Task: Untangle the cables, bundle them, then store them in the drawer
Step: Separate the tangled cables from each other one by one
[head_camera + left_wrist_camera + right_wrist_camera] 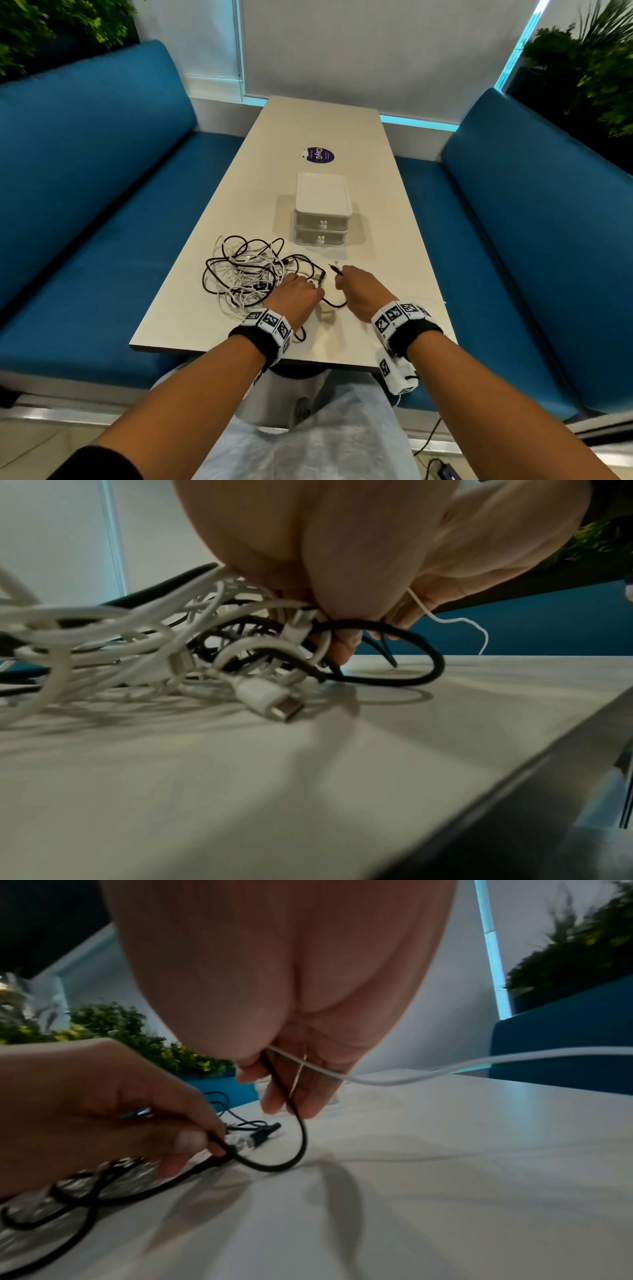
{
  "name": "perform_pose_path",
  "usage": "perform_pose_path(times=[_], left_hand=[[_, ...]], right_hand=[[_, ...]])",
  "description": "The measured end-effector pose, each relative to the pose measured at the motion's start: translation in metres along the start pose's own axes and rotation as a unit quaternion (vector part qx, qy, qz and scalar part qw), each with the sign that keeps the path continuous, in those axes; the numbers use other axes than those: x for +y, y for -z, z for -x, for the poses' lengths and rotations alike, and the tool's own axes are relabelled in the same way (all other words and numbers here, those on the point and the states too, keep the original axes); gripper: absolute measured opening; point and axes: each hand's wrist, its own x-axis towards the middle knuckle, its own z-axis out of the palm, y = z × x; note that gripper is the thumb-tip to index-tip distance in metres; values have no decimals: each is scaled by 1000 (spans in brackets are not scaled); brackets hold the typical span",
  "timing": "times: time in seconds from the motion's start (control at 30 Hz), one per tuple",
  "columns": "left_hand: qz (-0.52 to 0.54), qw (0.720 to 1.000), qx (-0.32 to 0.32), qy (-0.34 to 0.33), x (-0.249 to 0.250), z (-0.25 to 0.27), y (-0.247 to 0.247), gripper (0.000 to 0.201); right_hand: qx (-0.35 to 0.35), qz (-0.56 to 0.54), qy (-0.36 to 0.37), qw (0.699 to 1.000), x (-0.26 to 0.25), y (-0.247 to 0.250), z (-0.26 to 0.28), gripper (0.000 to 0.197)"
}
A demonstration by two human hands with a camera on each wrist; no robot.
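Barely begun: my left hand (297, 291) and right hand (359, 286) both pinch the black cable (274, 1168). The tangle (245, 270) lies at ten o'clock, the drawer (322, 222) shut at twelve.

Bare forearms, each wearing a black wristband (255, 337) topped by a white band of black-and-white square marker tags (399, 313). A dark sleeve edge (96, 460) shows at the left upper arm; pale light trousers (308, 442) cover the lap.

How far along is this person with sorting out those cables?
Barely started. Nothing is bundled: the black and white cables lie in one tangle on the table. In hand: the left hand and right hand each pinch the black cable. Left: untangling, bundling, storing; both drawers are closed.
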Motion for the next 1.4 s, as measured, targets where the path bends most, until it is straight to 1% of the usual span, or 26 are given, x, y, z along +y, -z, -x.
perform_pose_path(times=[0.07, 0.17, 0.23, 0.37, 0.47, 0.53, 0.6, 0.73, 0.8, 0.93, 1.07, 1.17, 1.23, 1.3, 1.4], left_hand=[[5, 1000, -9, 0, 2, -1, 1, 27], [13, 1000, -13, -4, 3, -1, 0, 30], [21, 1000, -13, -8, 3, -1, -1, 31], [21, 1000, -14, 0, 5, 3, -4, 31], [37, 999, -14, 13, 4, 3, -6, 31], [28, 999, -18, 10, 4, 4, -7, 35], [-6, 1000, -13, 1, 6, 6, -8, 36], [-27, 999, 19, 8, 4, 9, -9, 28], [-25, 999, 29, 20, -1, 11, -8, 25], [-8, 999, 29, 37, -9, 17, -4, 30], [-6, 998, 53, 43, -16, 19, -6, 19], [-12, 998, 30, 46, -10, 17, -4, 23], [-18, 998, 21, 56, -6, 13, -2, 27], [-25, 998, 19, 54, -2, 11, -1, 31], [-26, 998, 18, 47, 2, 11, -1, 30]], right_hand=[[-6, -9, 20, 1000, -10, -3, 0, 23], [-26, -23, 23, 999, -12, -11, -1, 25], [-17, -33, 22, 999, -10, -14, -1, 29], [-10, 0, 18, 1000, -10, -16, 2, 31], [0, -38, 12, 999, -9, -19, 2, 29], [-1, -46, 7, 999, -8, -20, 2, 28], [-11, -10, 12, 1000, -7, -21, 3, 30], [-27, 141, 33, 989, -3, -23, 5, 33], [-28, 182, 25, 983, 2, -22, 7, 31], [-30, 213, -15, 976, 20, -10, 11, 32], [-26, 235, -71, 969, 45, 8, 17, 32], [-16, 243, -125, 962, 51, 9, 17, 28], [-5, 228, -144, 963, 45, 3, 16, 25], [20, 195, -142, 970, 33, -5, 13, 25], [47, 140, -101, 984, 10, -16, 6, 27]])
